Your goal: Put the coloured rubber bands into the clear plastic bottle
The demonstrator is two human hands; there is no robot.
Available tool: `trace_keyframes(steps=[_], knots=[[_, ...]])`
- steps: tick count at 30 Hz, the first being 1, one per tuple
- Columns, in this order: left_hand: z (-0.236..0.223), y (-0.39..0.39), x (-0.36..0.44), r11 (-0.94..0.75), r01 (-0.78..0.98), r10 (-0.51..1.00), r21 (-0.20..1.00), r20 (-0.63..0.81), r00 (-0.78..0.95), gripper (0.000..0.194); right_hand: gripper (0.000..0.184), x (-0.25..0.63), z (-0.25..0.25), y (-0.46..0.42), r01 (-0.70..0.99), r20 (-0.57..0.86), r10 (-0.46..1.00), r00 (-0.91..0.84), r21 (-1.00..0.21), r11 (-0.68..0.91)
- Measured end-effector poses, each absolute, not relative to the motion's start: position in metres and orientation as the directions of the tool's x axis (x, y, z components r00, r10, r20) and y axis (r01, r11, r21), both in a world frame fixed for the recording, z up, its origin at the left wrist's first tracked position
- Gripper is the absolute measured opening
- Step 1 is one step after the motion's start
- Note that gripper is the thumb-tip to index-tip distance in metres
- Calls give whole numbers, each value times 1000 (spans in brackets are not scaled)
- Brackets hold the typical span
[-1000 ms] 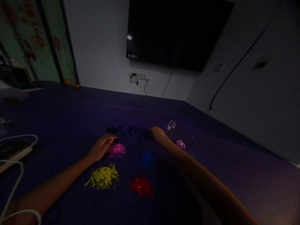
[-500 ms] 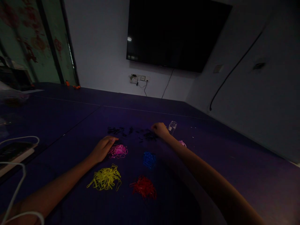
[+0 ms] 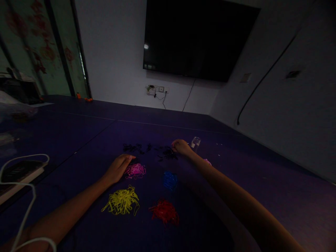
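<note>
Thin, rubbery black loops point(image 3: 167, 153) lie beyond and right of the heap of bright pink stretchy bands point(image 3: 135, 170). Farther right of that heap, the right hand point(image 3: 181, 146) curls beside them. Its forearm point(image 3: 225, 180) hides more of the lilac plastic cap point(image 3: 207, 161) than a second ago, suggesting continued handling. The left hand point(image 3: 119, 168) stays at the heap's left edge. Whether either hand pinches anything, I cannot tell.

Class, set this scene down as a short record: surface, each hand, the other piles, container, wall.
Surface: dark purple
Left hand: beside the pink pile, contact unclear
Right hand: at the black pieces, grip unclear
Other piles: yellow pile, blue pile, red pile
Container: clear container near the right hand
Wall: large dark screen
</note>
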State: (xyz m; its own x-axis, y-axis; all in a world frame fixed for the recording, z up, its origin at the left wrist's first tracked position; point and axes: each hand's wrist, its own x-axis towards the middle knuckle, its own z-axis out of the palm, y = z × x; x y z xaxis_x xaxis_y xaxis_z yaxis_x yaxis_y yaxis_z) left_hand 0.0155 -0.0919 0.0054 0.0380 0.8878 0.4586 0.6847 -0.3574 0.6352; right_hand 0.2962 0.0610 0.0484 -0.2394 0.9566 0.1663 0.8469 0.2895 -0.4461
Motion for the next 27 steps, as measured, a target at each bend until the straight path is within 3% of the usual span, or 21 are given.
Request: trace_keyframes(steps=[10, 15, 21, 27], knots=[[7, -92, 16, -346, 665, 897, 662, 442, 26, 47, 20, 304, 48, 63, 895, 127, 937, -324, -280, 348], [7, -93, 18, -345, 642, 901, 685, 433, 22, 46, 24, 305, 41, 63, 876, 82, 908, -410, -242, 417], [6, -93, 19, -318, 642, 908, 697, 418, -5, 47, 23, 307, 39, 67, 824, 82, 866, -493, -277, 495], [5, -91, 19, -316, 626, 911, 713, 413, -10, 49, 26, 305, 36, 71, 758, 101, 849, -519, -406, 511]])
